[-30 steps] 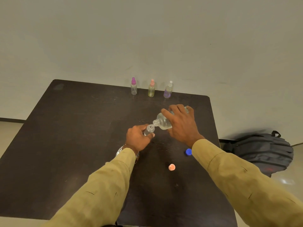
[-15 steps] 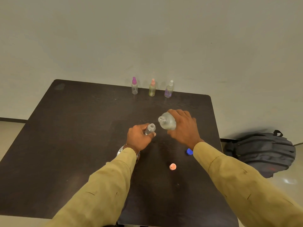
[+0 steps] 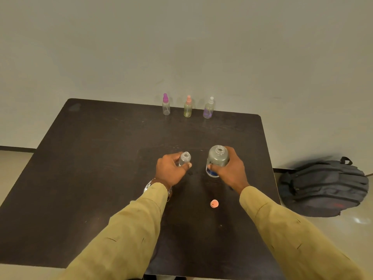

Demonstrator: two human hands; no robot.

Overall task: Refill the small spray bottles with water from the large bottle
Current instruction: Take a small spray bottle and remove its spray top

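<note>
My left hand (image 3: 170, 172) grips a small clear spray bottle (image 3: 185, 158) with no cap, standing upright on the dark table (image 3: 96, 168). To its right my right hand (image 3: 230, 170) holds the large clear bottle (image 3: 217, 158), upright and uncapped, with a blue label low on its side. An orange cap (image 3: 214, 203) lies on the table in front of the hands. Three capped small spray bottles stand in a row at the far edge: one with a purple cap (image 3: 166, 105), one with an orange cap (image 3: 188, 107), one with a white cap (image 3: 209, 108).
A dark grey backpack (image 3: 323, 186) lies on the floor just right of the table. A plain wall rises behind the table's far edge. My wrist wears a watch (image 3: 149, 185).
The large bottle, tilted with its mouth over the small bottle a second ago, has swung upright and moved right. The blue cap beside my right wrist is now hidden.
</note>
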